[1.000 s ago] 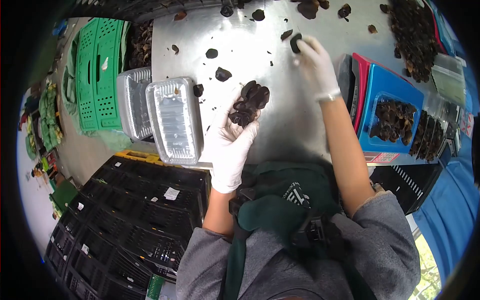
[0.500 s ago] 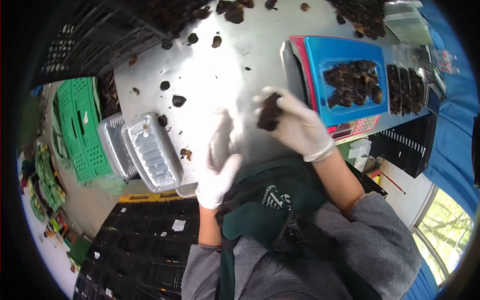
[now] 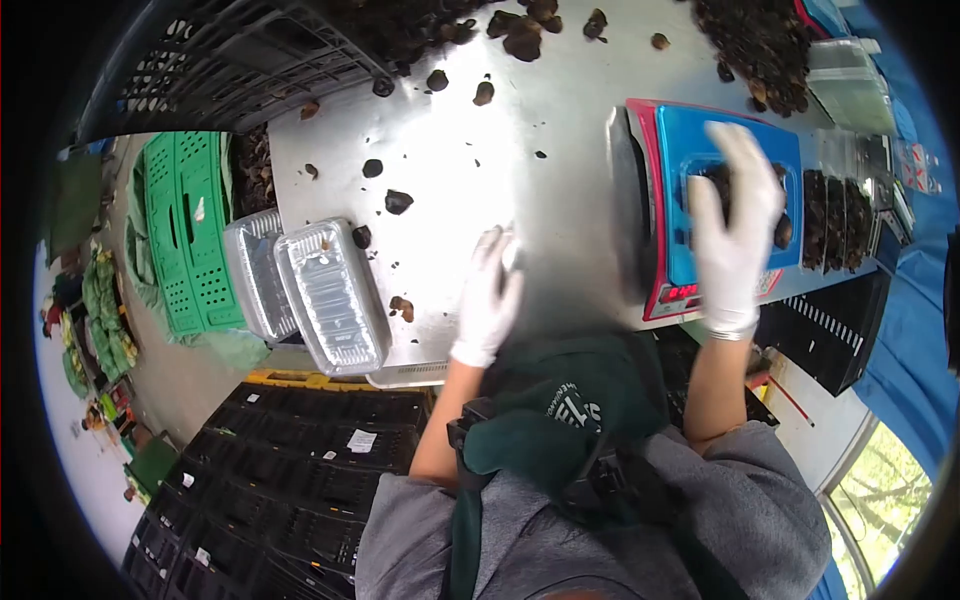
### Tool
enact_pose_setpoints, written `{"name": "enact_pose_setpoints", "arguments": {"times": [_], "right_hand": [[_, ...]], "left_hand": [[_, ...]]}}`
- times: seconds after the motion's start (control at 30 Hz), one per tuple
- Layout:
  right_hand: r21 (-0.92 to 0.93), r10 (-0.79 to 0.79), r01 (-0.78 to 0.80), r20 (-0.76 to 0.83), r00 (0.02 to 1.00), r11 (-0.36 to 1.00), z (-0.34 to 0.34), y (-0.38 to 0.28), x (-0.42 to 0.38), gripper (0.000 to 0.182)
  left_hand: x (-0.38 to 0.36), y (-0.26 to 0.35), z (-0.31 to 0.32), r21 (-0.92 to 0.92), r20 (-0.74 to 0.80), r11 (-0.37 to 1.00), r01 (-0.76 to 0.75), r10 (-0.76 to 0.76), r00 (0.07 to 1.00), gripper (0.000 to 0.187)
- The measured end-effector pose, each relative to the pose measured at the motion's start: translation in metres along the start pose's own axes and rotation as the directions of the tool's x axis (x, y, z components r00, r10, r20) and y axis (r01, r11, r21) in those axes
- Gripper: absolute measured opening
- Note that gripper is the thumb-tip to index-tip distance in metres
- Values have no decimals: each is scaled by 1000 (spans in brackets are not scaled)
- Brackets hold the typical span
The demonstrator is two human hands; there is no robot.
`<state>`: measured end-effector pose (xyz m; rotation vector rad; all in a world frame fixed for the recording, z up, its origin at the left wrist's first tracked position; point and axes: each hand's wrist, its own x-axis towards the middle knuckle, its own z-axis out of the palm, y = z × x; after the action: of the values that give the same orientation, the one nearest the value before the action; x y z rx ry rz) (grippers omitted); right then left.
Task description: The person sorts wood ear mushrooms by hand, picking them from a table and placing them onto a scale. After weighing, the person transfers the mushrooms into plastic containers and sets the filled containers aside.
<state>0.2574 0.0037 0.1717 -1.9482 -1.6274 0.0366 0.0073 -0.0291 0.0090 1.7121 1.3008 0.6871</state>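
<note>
My right hand, in a white glove, is over the clear plastic tray on the scale. Its thumb and fingers are apart, and dark brown mushroom pieces show in the tray around and behind it. Under that tray is a blue board, lying on a red-edged digital scale with lit red digits. Also gloved, my left hand is low over the metal table, fingers loosely extended and holding nothing I can see.
Two stacked-looking clear trays sit at the table's left edge, beside a green crate. A black crate leans at upper left. Mushroom heaps lie at the back, with loose pieces scattered. Filled packs stand right of the scale.
My right hand has moved right, from the table beside the scale to above its tray. The dark mushroom clump it held is no longer seen in its fingers. The view has shifted slightly.
</note>
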Motion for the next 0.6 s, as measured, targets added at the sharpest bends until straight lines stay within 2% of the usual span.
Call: {"name": "enact_pose_setpoints", "arguments": {"times": [0.07,0.13,0.2,0.3,0.33,0.37,0.4,0.43,0.47,0.5,0.57,0.6], "right_hand": [[415,-89,0,196,977,910,65,-9,-2,45],[298,-99,26,233,967,954,152,-5,4,50],[-22,7,-7,-6,1000,1000,240,21,15,55],[-117,22,-4,146,989,993,287,-9,40,55],[147,14,-65,321,947,987,291,-31,42,54],[387,-49,-160,477,878,908,294,-58,39,54],[471,-291,87,382,877,878,307,-77,19,49],[530,-514,324,261,817,784,319,-96,-1,44],[790,-513,74,322,796,609,312,-113,-10,41],[773,-548,170,259,796,612,306,-114,5,37],[719,-627,353,148,764,599,288,-111,34,31],[560,-543,481,-64,837,675,286,-94,65,28]], "left_hand": [[1,1,22,166,76,982,-87,76,994,50],[4,2,27,154,177,978,-140,112,978,55],[8,7,24,180,262,970,-163,112,958,56],[9,0,32,313,313,923,-225,123,942,61],[7,-2,35,351,333,906,-238,117,936,62],[8,-7,39,428,383,873,-236,61,922,62],[16,-13,41,414,348,884,-219,68,935,63],[26,-21,41,400,316,893,-206,77,946,64],[36,-26,39,386,287,901,-198,86,954,64],[49,-30,30,429,226,882,-195,105,969,67],[78,-41,10,635,220,758,-151,10,975,69],[90,-44,0,724,207,679,-122,-46,977,70]]}}
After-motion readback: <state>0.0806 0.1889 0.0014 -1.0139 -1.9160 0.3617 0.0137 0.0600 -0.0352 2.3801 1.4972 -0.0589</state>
